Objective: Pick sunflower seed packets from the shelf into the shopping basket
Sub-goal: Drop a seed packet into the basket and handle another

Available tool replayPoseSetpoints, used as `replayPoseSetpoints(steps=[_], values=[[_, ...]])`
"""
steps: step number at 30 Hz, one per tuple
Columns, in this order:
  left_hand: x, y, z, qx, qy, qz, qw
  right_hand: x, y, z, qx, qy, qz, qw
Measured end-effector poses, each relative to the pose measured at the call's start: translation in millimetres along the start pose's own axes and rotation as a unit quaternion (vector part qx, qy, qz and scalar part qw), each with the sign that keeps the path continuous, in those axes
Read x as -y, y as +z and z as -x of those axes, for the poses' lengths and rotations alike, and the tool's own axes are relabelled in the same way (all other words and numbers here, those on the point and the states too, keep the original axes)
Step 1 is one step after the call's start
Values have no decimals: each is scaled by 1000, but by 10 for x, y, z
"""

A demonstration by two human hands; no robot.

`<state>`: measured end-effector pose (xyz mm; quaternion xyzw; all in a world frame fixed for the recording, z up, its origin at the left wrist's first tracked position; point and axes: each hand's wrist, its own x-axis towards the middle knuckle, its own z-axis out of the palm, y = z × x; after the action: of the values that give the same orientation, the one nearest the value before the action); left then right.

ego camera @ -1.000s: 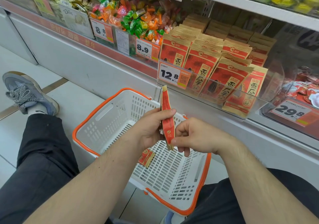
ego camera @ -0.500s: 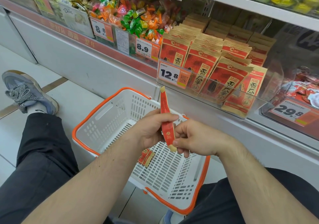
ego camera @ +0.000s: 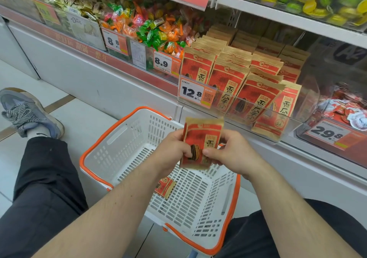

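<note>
A red and tan sunflower seed packet (ego camera: 202, 138) is held face-up over the white basket with the orange rim (ego camera: 123, 130). My left hand (ego camera: 172, 150) grips its left edge and my right hand (ego camera: 232, 150) pinches its right edge. Another packet (ego camera: 164, 187) lies on the basket floor, partly hidden by my left forearm. Rows of the same packets (ego camera: 230, 83) stand in a clear bin on the shelf just above and behind the basket.
Bins of wrapped candy (ego camera: 155, 29) sit to the left on the shelf, with price tags 8.9 (ego camera: 161, 64) and 12.8 (ego camera: 191, 93). My black-trousered legs flank the basket; a grey shoe (ego camera: 25, 112) rests on the tiled floor at left.
The packet was edge-on to me between both hands; it has turned so that its printed front faces up. Both hands stay over the basket.
</note>
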<state>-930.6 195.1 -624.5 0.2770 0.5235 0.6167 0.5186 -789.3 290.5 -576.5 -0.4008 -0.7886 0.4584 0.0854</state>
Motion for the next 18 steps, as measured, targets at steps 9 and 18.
replayPoseSetpoints(steps=[9, 18], values=[[-73, -20, 27, -9, 71, -29, 997, 55, 34, 7, -91, -64, 90, 990], [-122, -63, 12, -4, -5, -37, 999, 88, 19, 11, -84, -30, 17, 996]])
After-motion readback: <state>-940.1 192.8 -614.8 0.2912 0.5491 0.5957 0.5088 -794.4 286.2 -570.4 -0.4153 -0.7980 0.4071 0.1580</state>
